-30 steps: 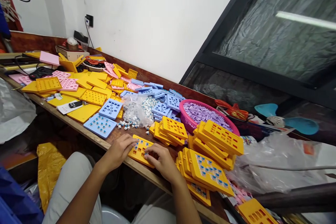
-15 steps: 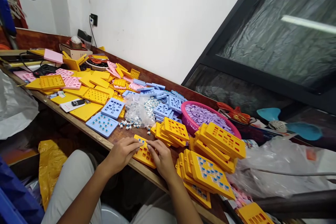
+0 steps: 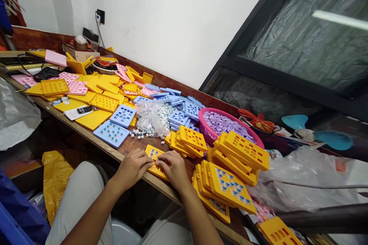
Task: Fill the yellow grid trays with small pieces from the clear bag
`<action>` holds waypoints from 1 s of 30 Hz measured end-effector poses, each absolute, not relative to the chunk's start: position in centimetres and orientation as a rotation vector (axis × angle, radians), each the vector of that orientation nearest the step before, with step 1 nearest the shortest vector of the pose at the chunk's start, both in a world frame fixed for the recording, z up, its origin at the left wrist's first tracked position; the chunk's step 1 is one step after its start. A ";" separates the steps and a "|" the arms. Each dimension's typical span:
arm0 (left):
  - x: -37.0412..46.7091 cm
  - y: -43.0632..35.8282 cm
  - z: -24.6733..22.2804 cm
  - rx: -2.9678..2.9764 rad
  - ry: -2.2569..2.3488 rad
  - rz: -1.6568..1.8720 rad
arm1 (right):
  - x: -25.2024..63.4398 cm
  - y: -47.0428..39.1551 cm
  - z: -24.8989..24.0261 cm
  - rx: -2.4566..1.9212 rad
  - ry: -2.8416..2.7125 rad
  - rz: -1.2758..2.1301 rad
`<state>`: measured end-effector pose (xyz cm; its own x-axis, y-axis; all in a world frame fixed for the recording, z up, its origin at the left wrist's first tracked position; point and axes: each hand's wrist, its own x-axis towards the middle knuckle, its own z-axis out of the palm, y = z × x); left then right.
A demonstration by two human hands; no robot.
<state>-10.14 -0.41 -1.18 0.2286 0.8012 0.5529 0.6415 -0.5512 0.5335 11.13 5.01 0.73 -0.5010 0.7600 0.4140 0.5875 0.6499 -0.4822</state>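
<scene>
A yellow panel (image 3: 157,173) with rows of square holes lies flat at the table's front edge. A few small blue-and-white pieces (image 3: 152,154) sit in its far rows. My left hand (image 3: 133,166) rests over the panel's left side, thumb and forefinger pressed together. From the right, my right hand (image 3: 174,168) bends its closed fingers over the middle holes. Anything between the fingertips is too small to make out. Loose blue-and-white pieces (image 3: 140,134) lie just beyond, spilling from a clear plastic bag (image 3: 149,122).
Stacked yellow panels (image 3: 232,183) filled with pieces stand at right, more yellow panels (image 3: 241,151) behind. A pink basket (image 3: 205,130) holds purple parts. A light-blue panel (image 3: 111,134) lies left, with yellow and pink panels beyond. A crumpled plastic bag (image 3: 290,180) sits far right.
Both hands have shifted from the panel's far rows toward its middle and nearer rows, uncovering blue-and-white pieces at the far end. The camera view has moved slightly.
</scene>
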 end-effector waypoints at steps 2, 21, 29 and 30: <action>-10.1 -0.4 -1.1 2.269 1.378 1.200 | 11.2 5.0 0.7 -1.052 -2.268 0.341; -9.7 -1.0 -0.5 2.319 1.637 1.096 | 10.9 3.8 1.1 -1.072 -2.336 0.113; -7.1 -4.6 0.3 2.532 1.826 0.902 | 11.3 2.1 2.8 -1.006 -2.584 -0.035; -6.8 -4.9 0.3 2.549 1.829 0.876 | 11.2 1.9 3.1 -1.009 -2.616 -0.060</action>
<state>-6.77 -4.87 0.27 0.2272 0.8447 0.4845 0.9070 -0.3647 0.2105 11.21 1.89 3.12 -0.6922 0.6453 0.3232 0.6594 0.7475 -0.0802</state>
